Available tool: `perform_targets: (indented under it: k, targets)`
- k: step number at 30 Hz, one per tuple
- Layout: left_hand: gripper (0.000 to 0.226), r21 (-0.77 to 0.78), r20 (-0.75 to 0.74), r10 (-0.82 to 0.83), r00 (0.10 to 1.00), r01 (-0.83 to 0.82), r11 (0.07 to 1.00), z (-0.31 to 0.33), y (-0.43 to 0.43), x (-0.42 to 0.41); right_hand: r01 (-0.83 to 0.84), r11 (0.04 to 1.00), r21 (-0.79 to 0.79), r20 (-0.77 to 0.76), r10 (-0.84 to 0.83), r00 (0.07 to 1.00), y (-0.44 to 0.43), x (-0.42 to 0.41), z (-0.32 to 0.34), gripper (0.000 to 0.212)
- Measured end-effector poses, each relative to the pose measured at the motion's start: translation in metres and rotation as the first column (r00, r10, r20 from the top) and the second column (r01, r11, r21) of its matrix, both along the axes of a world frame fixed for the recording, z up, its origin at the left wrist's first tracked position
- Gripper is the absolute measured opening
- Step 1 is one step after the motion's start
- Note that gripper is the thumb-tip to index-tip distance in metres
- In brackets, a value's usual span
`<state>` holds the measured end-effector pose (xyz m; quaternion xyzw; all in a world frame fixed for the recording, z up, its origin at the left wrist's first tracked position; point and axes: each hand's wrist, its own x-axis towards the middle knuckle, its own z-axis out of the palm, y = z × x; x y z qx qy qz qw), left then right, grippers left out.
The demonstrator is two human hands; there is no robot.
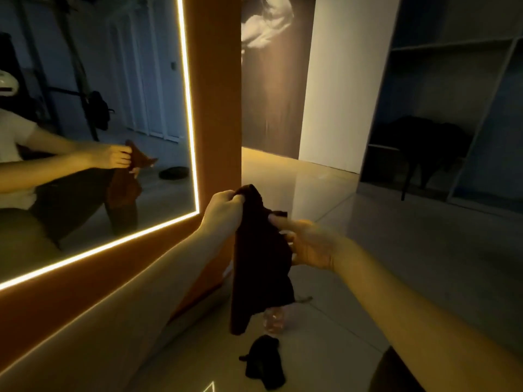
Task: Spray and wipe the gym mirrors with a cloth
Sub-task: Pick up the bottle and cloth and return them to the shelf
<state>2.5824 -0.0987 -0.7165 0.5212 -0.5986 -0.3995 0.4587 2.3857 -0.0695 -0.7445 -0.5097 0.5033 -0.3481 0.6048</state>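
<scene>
A dark brown cloth hangs in front of me, held by both hands. My left hand pinches its top corner with curled fingers. My right hand grips the cloth's right edge a little lower, thumb on top. The large mirror, framed by a lit strip in an orange wall panel, fills the left side and reflects my arms and the cloth. A clear spray bottle stands on the floor below, partly hidden behind the hanging cloth.
A second dark cloth lies crumpled on the glossy tiled floor near my feet. The orange panel's corner stands just left of my hands. Dark shelving with a chair sits at the right.
</scene>
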Motion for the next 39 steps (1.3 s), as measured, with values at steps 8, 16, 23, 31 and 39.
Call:
perform_targets:
  k: [8,16,23,31,39]
  targets:
    - [0.059,0.537,-0.197,-0.133,0.971,0.22,0.814,-0.071,0.0,0.011,0.24,0.971,0.013,-0.088,-0.238,0.967,-0.012,-0.002,-0.043,0.028]
    - [0.025,0.415,-0.153,-0.024,0.988,0.086,0.906,-0.103,-0.011,-0.01,0.429,0.902,0.047,-0.206,-0.411,0.888,-0.007,-0.013,-0.067,0.012]
    - [0.011,0.358,0.168,-0.068,0.984,0.003,0.934,-0.133,-0.03,-0.045,0.31,0.947,-0.082,-0.41,-0.315,0.856,-0.027,-0.033,-0.107,0.042]
    - [0.035,0.542,0.521,-0.563,0.641,0.261,0.799,-0.177,-0.042,-0.081,0.231,0.972,0.053,-0.484,-0.177,0.857,-0.049,-0.063,-0.166,0.016]
    - [0.015,0.657,0.331,-0.753,0.569,0.433,0.617,-0.224,-0.082,-0.063,-0.147,0.982,0.118,-0.572,0.188,0.798,-0.068,-0.06,-0.212,0.008]
